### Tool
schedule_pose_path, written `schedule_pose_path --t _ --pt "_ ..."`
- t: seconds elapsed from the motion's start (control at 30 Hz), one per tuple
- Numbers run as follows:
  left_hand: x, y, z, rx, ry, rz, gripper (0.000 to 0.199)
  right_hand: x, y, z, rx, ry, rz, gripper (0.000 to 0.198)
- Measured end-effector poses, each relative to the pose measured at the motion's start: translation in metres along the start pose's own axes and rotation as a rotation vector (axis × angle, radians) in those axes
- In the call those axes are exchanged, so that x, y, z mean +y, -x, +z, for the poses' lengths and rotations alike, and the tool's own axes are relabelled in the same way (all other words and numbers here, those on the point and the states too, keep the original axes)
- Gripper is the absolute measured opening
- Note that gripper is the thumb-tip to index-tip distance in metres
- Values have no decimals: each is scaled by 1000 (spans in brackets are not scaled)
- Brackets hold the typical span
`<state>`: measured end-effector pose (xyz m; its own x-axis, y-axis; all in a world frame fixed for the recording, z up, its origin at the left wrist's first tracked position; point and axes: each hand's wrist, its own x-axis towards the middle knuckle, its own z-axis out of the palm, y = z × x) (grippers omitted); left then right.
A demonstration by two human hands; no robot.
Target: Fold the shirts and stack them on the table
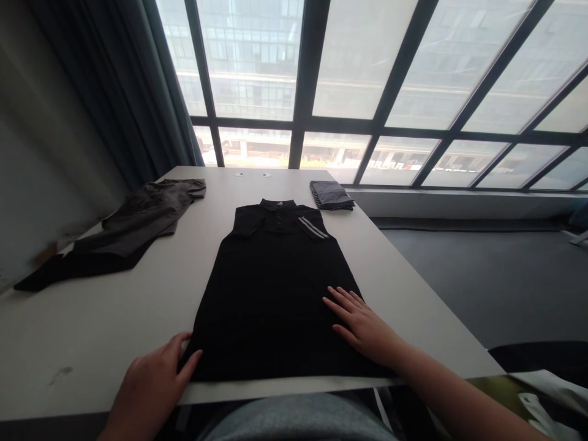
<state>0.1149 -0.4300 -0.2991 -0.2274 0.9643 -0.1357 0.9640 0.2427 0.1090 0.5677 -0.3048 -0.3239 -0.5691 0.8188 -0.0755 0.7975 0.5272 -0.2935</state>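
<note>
A black polo shirt (275,294) lies flat in front of me, its collar pointing away and its sleeves folded inward. Two light stripes show on the right sleeve's edge. At the shirt's lower left corner, my left hand (154,376) has its thumb on the cloth and its fingers curled at the side edge, gripping it; the fingertips are partly hidden. My right hand (361,324) rests palm down near the shirt's right edge, fingers stretched out and holding nothing.
The white table (404,300) carries a heap of dark grey and black clothes (142,220) at the left. A folded grey garment with striped edges (331,195) sits at the back right. Beyond are large windows (367,61) and a dark curtain (114,79).
</note>
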Motion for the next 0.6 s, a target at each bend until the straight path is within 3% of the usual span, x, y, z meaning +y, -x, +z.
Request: schedule_pose_path --t 0.1,0.27,0.43,0.6 --pt "4 5 -11 -117 50 -68 40 -3 -5 -13 -16 1 -15 61" --pt "4 11 -12 -92 195 -101 33 -15 -55 -53 77 3 -122 39" --pt "0 8 2 33 406 -116 36 -47 -179 -81 56 90 -216 30" --pt "0 9 5 110 550 -74 45 -99 -311 -74 52 84 -89 29"
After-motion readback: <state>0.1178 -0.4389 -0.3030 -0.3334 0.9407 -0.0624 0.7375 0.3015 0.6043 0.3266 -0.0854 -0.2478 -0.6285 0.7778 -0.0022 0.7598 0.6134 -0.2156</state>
